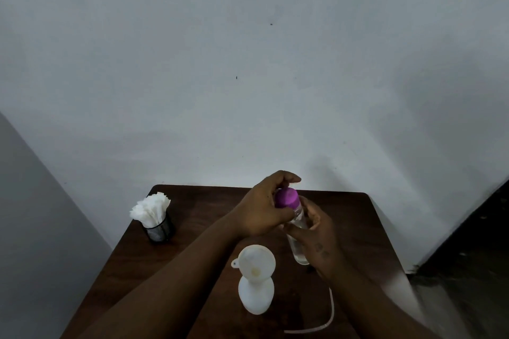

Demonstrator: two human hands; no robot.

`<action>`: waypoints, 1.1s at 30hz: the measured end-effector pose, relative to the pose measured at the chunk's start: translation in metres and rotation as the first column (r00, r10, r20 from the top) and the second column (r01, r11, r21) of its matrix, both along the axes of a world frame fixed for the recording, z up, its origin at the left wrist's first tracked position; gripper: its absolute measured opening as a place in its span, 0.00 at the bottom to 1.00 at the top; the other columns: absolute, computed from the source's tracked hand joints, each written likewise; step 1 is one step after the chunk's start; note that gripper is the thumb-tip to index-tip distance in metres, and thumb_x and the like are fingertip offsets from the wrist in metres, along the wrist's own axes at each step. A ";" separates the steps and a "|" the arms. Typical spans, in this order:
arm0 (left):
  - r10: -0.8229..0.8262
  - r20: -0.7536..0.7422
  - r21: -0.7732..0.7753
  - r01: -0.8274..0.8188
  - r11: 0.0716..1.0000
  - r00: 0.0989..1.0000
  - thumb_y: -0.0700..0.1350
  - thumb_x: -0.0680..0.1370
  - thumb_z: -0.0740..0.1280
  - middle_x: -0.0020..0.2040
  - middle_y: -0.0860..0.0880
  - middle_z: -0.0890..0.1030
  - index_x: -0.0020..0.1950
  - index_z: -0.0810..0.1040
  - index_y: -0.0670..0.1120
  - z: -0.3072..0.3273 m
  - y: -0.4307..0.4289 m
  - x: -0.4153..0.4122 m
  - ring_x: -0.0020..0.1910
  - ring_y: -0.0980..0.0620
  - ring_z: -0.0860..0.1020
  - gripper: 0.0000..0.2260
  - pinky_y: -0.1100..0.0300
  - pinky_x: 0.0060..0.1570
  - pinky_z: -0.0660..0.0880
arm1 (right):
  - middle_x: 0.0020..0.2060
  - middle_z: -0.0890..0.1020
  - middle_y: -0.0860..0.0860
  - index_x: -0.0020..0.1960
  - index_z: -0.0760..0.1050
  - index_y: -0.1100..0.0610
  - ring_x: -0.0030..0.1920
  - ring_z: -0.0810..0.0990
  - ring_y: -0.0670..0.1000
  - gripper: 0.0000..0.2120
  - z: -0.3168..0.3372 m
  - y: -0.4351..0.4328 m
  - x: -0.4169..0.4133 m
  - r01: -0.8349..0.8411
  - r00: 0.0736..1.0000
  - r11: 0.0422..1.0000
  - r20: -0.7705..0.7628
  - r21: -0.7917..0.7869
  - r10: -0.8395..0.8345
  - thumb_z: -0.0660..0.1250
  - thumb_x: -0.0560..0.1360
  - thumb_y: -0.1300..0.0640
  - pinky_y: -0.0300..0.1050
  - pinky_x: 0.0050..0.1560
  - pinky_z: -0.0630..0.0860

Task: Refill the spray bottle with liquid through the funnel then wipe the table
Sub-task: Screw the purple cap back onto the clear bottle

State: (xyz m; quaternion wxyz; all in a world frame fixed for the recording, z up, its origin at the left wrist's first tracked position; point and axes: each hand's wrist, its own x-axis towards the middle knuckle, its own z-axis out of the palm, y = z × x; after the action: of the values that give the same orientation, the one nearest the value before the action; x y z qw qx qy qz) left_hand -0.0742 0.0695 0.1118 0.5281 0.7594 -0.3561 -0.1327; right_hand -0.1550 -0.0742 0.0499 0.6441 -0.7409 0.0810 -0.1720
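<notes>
A white spray bottle [256,298] stands upright near the front of the dark wooden table [192,217], with a white funnel [254,260] seated in its neck. Behind and to its right I hold a clear bottle of liquid [298,245] with a purple cap [287,197]. My right hand [316,231] wraps the bottle's body. My left hand [264,206] grips around the purple cap from the left. A thin white tube [327,316], probably the sprayer's dip tube, curves on the table at the front right; its sprayer head is hidden.
A black mesh cup [159,230] stuffed with white paper napkins [150,208] stands at the table's back left. A pale wall rises right behind the table. To the right, the floor drops away into a dark area [468,242].
</notes>
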 end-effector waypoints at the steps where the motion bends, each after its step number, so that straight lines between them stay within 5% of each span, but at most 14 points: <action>1: 0.034 0.016 0.017 -0.034 0.999 0.999 0.45 0.72 0.78 0.63 0.56 0.75 0.66 0.74 0.58 0.000 0.000 -0.001 0.61 0.55 0.77 0.26 0.56 0.56 0.82 | 0.47 0.82 0.44 0.60 0.76 0.57 0.46 0.82 0.33 0.24 0.000 0.001 0.000 -0.005 1.000 1.000 -0.005 0.007 0.005 0.75 0.68 0.72 0.24 0.41 0.74; 4: 0.203 0.149 0.029 -0.210 0.977 0.968 0.56 0.68 0.80 0.57 0.55 0.75 0.62 0.74 0.59 -0.004 0.000 0.000 0.51 0.56 0.78 0.26 0.61 0.47 0.80 | 0.51 0.84 0.48 0.62 0.77 0.57 0.51 0.83 0.40 0.26 -0.002 0.002 -0.001 0.005 1.000 1.000 -0.011 0.017 -0.005 0.78 0.66 0.67 0.26 0.44 0.75; 6: 0.214 0.126 -0.003 -0.216 0.976 0.969 0.53 0.68 0.81 0.52 0.53 0.77 0.60 0.74 0.58 -0.004 0.000 0.001 0.46 0.52 0.79 0.24 0.56 0.45 0.80 | 0.52 0.85 0.50 0.62 0.78 0.59 0.51 0.83 0.40 0.26 -0.002 0.002 -0.003 0.005 1.000 1.000 0.001 0.008 -0.005 0.79 0.66 0.67 0.28 0.45 0.76; 10: 0.031 -0.003 -0.024 -0.031 0.999 1.000 0.35 0.71 0.76 0.61 0.53 0.77 0.65 0.74 0.53 -0.002 0.003 0.000 0.59 0.56 0.78 0.27 0.58 0.57 0.80 | 0.49 0.85 0.47 0.60 0.78 0.59 0.48 0.84 0.40 0.25 0.000 0.004 -0.007 -0.007 1.000 1.000 0.019 -0.001 0.007 0.78 0.66 0.71 0.29 0.44 0.76; 12: 0.040 0.007 -0.021 -0.040 0.999 0.999 0.38 0.71 0.77 0.66 0.56 0.73 0.68 0.72 0.55 -0.002 0.004 -0.001 0.64 0.59 0.74 0.29 0.66 0.58 0.78 | 0.47 0.85 0.46 0.60 0.78 0.57 0.47 0.83 0.38 0.25 0.001 0.004 -0.007 -0.012 1.000 1.000 0.018 0.012 0.011 0.77 0.66 0.72 0.28 0.43 0.76; 15: 0.210 0.040 -0.050 -0.208 0.977 0.977 0.47 0.70 0.80 0.60 0.52 0.74 0.65 0.74 0.56 -0.004 0.003 0.000 0.55 0.54 0.78 0.26 0.66 0.50 0.78 | 0.47 0.87 0.44 0.60 0.78 0.55 0.49 0.84 0.41 0.24 0.001 0.003 -0.007 -0.011 1.000 0.999 0.019 0.040 0.010 0.76 0.67 0.72 0.30 0.45 0.77; 17: 0.179 -0.002 -0.068 -0.179 0.981 0.984 0.45 0.71 0.80 0.55 0.50 0.77 0.63 0.76 0.54 -0.004 0.004 0.001 0.50 0.50 0.80 0.24 0.59 0.51 0.81 | 0.49 0.86 0.45 0.60 0.79 0.54 0.51 0.84 0.44 0.23 -0.001 0.004 -0.006 -0.005 1.000 1.000 0.010 0.013 0.005 0.77 0.68 0.68 0.34 0.48 0.79; 20: 0.021 -0.073 -0.097 -0.028 0.995 0.997 0.33 0.73 0.74 0.61 0.49 0.79 0.66 0.75 0.50 -0.001 0.007 0.000 0.60 0.54 0.79 0.25 0.55 0.62 0.79 | 0.50 0.86 0.47 0.62 0.78 0.53 0.51 0.84 0.44 0.25 -0.004 0.003 -0.005 0.013 1.000 1.000 -0.027 -0.008 -0.013 0.80 0.66 0.61 0.40 0.52 0.81; 23: 0.043 -0.046 -0.062 -0.046 0.997 0.998 0.37 0.73 0.75 0.67 0.55 0.75 0.68 0.72 0.55 0.001 0.006 -0.002 0.67 0.60 0.73 0.27 0.65 0.61 0.76 | 0.53 0.85 0.46 0.64 0.77 0.51 0.53 0.83 0.43 0.28 -0.005 0.004 -0.003 0.021 0.998 1.000 -0.059 -0.017 -0.022 0.81 0.66 0.58 0.40 0.53 0.80; 26: 0.164 0.033 -0.044 -0.162 0.986 0.986 0.46 0.72 0.79 0.59 0.52 0.76 0.67 0.73 0.56 -0.003 0.005 0.001 0.56 0.54 0.78 0.27 0.65 0.52 0.79 | 0.52 0.85 0.46 0.63 0.78 0.51 0.53 0.84 0.43 0.27 -0.004 0.005 -0.002 0.020 0.998 1.000 -0.057 0.005 -0.020 0.80 0.66 0.61 0.36 0.50 0.79; 31: 0.009 -0.092 -0.109 -0.019 0.994 0.996 0.33 0.74 0.73 0.64 0.51 0.77 0.69 0.73 0.51 0.001 0.006 -0.002 0.65 0.57 0.76 0.27 0.65 0.60 0.77 | 0.44 0.86 0.43 0.57 0.78 0.49 0.47 0.83 0.39 0.22 0.004 0.008 -0.004 0.020 0.998 1.000 -0.054 -0.003 -0.020 0.79 0.67 0.64 0.29 0.44 0.77; 33: 0.035 -0.054 -0.082 -0.040 0.996 0.998 0.37 0.75 0.74 0.68 0.55 0.74 0.69 0.73 0.54 0.001 0.005 -0.003 0.67 0.60 0.73 0.26 0.68 0.59 0.75 | 0.47 0.84 0.42 0.59 0.77 0.51 0.46 0.82 0.35 0.24 0.003 0.009 -0.003 0.015 0.999 1.000 -0.048 0.013 -0.015 0.78 0.67 0.67 0.26 0.42 0.75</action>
State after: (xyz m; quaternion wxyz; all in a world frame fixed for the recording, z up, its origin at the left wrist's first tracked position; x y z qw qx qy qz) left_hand -0.0771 0.0744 0.1123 0.5706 0.7397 -0.3330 -0.1279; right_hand -0.1584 -0.0654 0.0531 0.6457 -0.7398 0.1032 -0.1584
